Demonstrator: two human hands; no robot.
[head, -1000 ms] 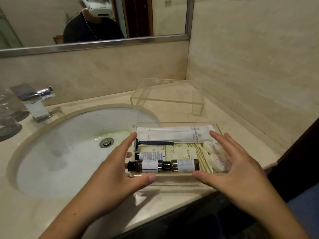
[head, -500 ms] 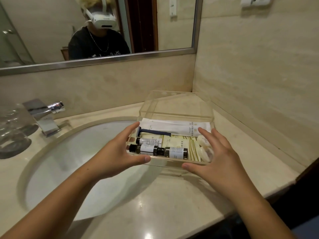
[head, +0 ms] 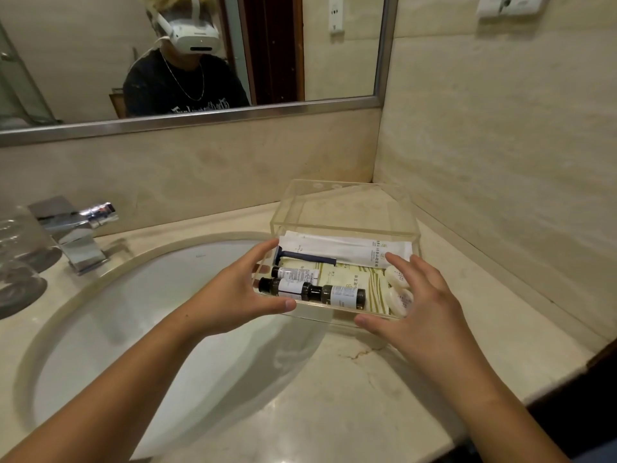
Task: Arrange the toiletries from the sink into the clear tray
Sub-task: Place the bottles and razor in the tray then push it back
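The clear tray [head: 319, 313] sits on the marble counter at the sink's right rim, its far part under a clear acrylic stand [head: 347, 203]. My left hand [head: 233, 295] grips its left end and my right hand [head: 425, 317] grips its right end. Inside lie a long white sachet [head: 347, 246], a blue razor [head: 309, 259], a small white-labelled tube [head: 293, 273], two dark bottles [head: 287, 287] [head: 344, 295] end to end along the front, yellow packets [head: 347, 279] and round wrapped soaps [head: 395, 276] at the right.
The white sink basin [head: 150, 329] lies to the left with a chrome faucet [head: 73, 235] behind it. Upturned glasses [head: 16, 262] stand at the far left. Tiled walls close the back and right. The counter's front edge [head: 500, 412] runs at lower right.
The tray has moved away from the counter's front edge toward the back corner, sliding under the acrylic stand. Both hands stayed on its ends.
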